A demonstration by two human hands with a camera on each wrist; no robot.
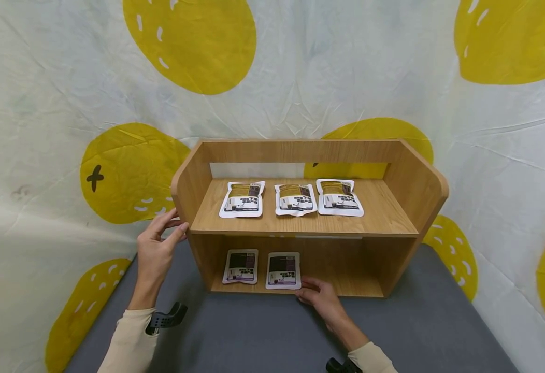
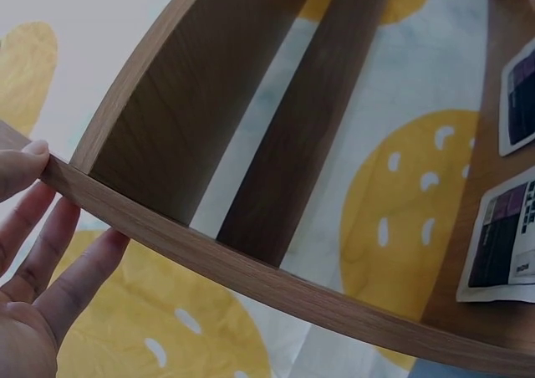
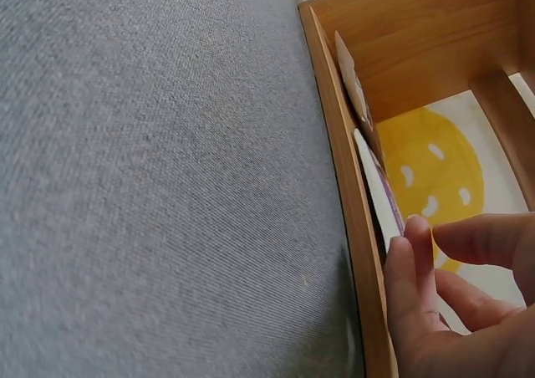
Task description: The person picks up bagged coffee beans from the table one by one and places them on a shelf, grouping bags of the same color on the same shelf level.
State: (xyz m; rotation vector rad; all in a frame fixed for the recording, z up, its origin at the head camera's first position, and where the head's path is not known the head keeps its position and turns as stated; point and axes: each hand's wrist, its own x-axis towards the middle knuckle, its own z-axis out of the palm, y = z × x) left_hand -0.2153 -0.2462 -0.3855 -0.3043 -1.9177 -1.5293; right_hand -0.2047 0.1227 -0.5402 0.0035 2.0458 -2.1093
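Note:
A two-tier wooden shelf (image 1: pixel 300 225) stands on a grey surface. My left hand (image 1: pixel 157 247) grips the edge of its left side panel, thumb on one side and fingers on the other in the left wrist view. On the lower tier lie two flat white pouches with black and purple labels. My right hand (image 1: pixel 321 300) pinches the lower right corner of the right-hand pouch (image 1: pixel 284 271); its fingertips (image 3: pixel 415 227) meet the edge in the right wrist view. Left of it lies the other pouch (image 1: pixel 241 266), apart from my hands.
Three white pouches with brown-gold labels lie on the upper tier: a left one (image 1: pixel 242 199), a middle one (image 1: pixel 295 199) and a right one (image 1: pixel 340 197). A pale curtain (image 1: pixel 296 62) with yellow shapes hangs behind. The grey cloth surface (image 1: pixel 254 331) extends in front.

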